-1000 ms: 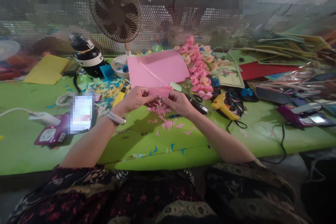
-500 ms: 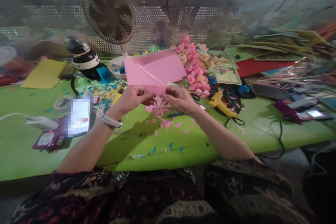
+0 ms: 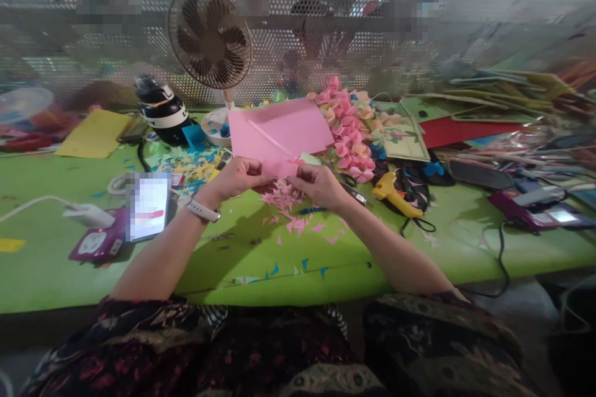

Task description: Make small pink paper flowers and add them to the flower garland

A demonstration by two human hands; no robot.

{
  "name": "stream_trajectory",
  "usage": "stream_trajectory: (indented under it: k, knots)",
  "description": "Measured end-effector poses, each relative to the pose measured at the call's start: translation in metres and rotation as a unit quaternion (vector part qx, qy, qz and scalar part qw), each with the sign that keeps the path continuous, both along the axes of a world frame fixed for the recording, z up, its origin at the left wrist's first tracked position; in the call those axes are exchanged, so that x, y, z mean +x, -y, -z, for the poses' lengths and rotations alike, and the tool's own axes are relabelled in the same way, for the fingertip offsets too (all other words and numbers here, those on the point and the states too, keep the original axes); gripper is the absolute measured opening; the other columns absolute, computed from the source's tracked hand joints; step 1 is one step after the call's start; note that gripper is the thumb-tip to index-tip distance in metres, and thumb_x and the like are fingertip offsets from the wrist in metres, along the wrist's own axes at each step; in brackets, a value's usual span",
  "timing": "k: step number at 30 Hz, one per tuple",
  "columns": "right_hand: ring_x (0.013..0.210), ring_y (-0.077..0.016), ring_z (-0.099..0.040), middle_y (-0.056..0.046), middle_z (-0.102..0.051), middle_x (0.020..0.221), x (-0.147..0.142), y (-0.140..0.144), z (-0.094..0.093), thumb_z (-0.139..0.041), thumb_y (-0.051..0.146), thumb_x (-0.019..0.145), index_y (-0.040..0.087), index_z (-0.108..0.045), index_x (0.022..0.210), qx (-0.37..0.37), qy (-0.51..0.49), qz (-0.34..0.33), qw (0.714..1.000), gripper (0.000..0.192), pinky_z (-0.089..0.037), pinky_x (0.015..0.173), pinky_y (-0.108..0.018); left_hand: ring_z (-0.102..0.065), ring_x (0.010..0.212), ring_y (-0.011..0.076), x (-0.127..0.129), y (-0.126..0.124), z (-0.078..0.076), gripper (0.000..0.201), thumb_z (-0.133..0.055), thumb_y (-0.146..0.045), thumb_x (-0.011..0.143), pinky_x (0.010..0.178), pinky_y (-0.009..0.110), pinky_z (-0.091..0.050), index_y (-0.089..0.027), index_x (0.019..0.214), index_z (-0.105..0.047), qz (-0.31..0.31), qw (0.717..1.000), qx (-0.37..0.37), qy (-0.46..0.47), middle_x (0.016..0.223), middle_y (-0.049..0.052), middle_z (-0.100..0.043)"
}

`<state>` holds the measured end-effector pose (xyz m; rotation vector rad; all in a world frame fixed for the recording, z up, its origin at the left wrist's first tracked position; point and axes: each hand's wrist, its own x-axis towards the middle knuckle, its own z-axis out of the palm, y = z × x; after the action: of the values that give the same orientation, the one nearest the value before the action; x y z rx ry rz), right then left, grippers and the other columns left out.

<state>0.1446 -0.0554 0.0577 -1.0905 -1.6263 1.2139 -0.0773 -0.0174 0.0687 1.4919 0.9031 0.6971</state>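
Observation:
Between my hands is a small piece of pink paper (image 3: 279, 169). My left hand (image 3: 239, 176) pinches its left end, and my right hand (image 3: 319, 185) pinches its right end. Just beyond lies a larger pink sheet (image 3: 288, 127) with a thin pale pink strip (image 3: 270, 138) across it. Pink paper scraps (image 3: 286, 198) are scattered on the green table below my fingers. A heap of pink paper flowers (image 3: 347, 127) rises to the right of the sheet.
A yellow glue gun (image 3: 393, 193) lies to the right, near stacked coloured sheets (image 3: 503, 93). At left are a lit phone (image 3: 149, 208), a black bottle (image 3: 162, 113) and a fan (image 3: 212, 37). Yellow and blue scraps (image 3: 186, 167) lie beside a white bowl (image 3: 215, 127).
The view has shifted slightly, so the whole scene sits a little lower and more to the right. Both hands still hold the small pink paper.

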Motion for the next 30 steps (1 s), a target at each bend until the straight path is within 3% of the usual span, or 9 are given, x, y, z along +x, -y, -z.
stream_trajectory:
  k: [6, 8, 11, 15, 18, 20, 24, 27, 30]
  knots:
    - [0.049, -0.0071, -0.061, -0.001, -0.071, 0.065, 0.006, -0.003, -0.003, -0.083, 0.052, 0.068, 0.016, -0.065, 0.072, -0.034, -0.109, 0.075, 0.991, 0.041, -0.049, 0.045, -0.018, -0.074, 0.071, 0.0182, -0.014, -0.010, 0.004, 0.030, -0.084, -0.038, 0.068, 0.074, 0.031, -0.060, -0.013, 0.082, -0.074, -0.109, 0.994, -0.004, 0.030, 0.080, 0.011, -0.077]
    - [0.050, -0.0070, -0.062, -0.002, -0.072, 0.067, 0.003, -0.002, -0.001, -0.083, 0.053, 0.066, 0.016, -0.066, 0.073, -0.050, -0.139, 0.085, 0.985, 0.041, -0.050, 0.045, -0.017, -0.074, 0.081, 0.0192, -0.005, -0.005, 0.007, 0.035, -0.081, -0.043, 0.072, 0.078, 0.032, -0.059, -0.014, 0.090, -0.074, -0.102, 0.993, -0.019, 0.061, 0.090, 0.011, -0.078]
    - [0.051, -0.0079, -0.063, -0.003, -0.073, 0.068, -0.007, 0.005, 0.003, -0.082, 0.053, 0.067, 0.015, -0.068, 0.074, -0.078, -0.138, 0.073, 0.985, 0.041, -0.050, 0.046, -0.018, -0.073, 0.092, 0.0188, 0.018, 0.007, 0.013, 0.039, -0.078, -0.049, 0.075, 0.089, 0.034, -0.057, -0.015, 0.094, -0.072, -0.085, 0.987, -0.049, 0.128, 0.095, 0.009, -0.078]
    - [0.056, -0.0093, -0.066, -0.004, -0.073, 0.070, -0.014, 0.011, 0.002, -0.078, 0.047, 0.075, 0.015, -0.068, 0.074, -0.080, -0.086, 0.016, 0.993, 0.034, -0.052, 0.051, -0.020, -0.071, 0.070, 0.0136, 0.032, 0.016, 0.016, 0.035, -0.087, -0.039, 0.063, 0.081, 0.029, -0.057, -0.014, 0.075, -0.067, -0.130, 0.971, -0.091, 0.180, 0.072, 0.001, -0.074]
    - [0.062, -0.0112, -0.067, -0.004, -0.072, 0.074, -0.002, 0.009, -0.002, -0.071, 0.037, 0.082, 0.015, -0.069, 0.080, -0.033, -0.041, -0.031, 0.998, 0.022, -0.055, 0.059, -0.025, -0.069, 0.063, 0.0117, 0.024, 0.014, 0.015, 0.031, -0.088, -0.033, 0.063, 0.072, 0.026, -0.057, -0.014, 0.074, -0.067, -0.125, 0.963, -0.142, 0.193, 0.066, 0.000, -0.071]
    - [0.071, -0.0131, -0.068, -0.004, -0.072, 0.081, 0.009, 0.005, -0.005, -0.067, 0.028, 0.084, 0.017, -0.069, 0.091, 0.041, -0.027, -0.009, 0.999, 0.014, -0.058, 0.067, -0.029, -0.068, 0.061, 0.0116, 0.015, 0.014, 0.016, 0.027, -0.088, -0.030, 0.065, 0.068, 0.024, -0.057, -0.014, 0.071, -0.067, -0.103, 0.963, -0.177, 0.175, 0.064, 0.001, -0.071]
    - [0.115, -0.0231, -0.062, -0.007, -0.067, 0.124, 0.016, -0.001, -0.005, -0.075, 0.020, 0.077, 0.026, -0.071, 0.115, 0.183, 0.063, -0.063, 0.979, 0.039, -0.052, 0.099, -0.045, -0.067, 0.057, 0.0104, 0.005, 0.018, 0.026, 0.020, -0.085, -0.026, 0.070, 0.062, 0.021, -0.055, -0.014, 0.072, -0.070, -0.070, 0.959, -0.235, 0.140, 0.065, 0.004, -0.072]
    - [0.132, -0.0255, -0.051, -0.004, -0.060, 0.138, 0.009, -0.002, 0.000, -0.077, 0.024, 0.079, 0.031, -0.078, 0.097, 0.215, 0.112, -0.122, 0.962, 0.020, -0.041, 0.111, -0.050, -0.069, 0.060, 0.0115, 0.004, 0.021, 0.035, 0.021, -0.084, -0.029, 0.072, 0.063, 0.022, -0.056, -0.013, 0.077, -0.071, -0.027, 0.960, -0.247, 0.129, 0.069, 0.006, -0.075]
    - [0.134, -0.0241, -0.049, -0.002, -0.060, 0.138, 0.003, -0.001, 0.006, -0.076, 0.023, 0.081, 0.034, -0.080, 0.089, 0.233, 0.123, -0.116, 0.958, 0.013, -0.038, 0.113, -0.050, -0.073, 0.067, 0.0146, 0.007, 0.023, 0.041, 0.030, -0.088, -0.034, 0.067, 0.069, 0.026, -0.058, -0.012, 0.078, -0.071, 0.014, 0.967, -0.224, 0.124, 0.075, 0.009, -0.077]
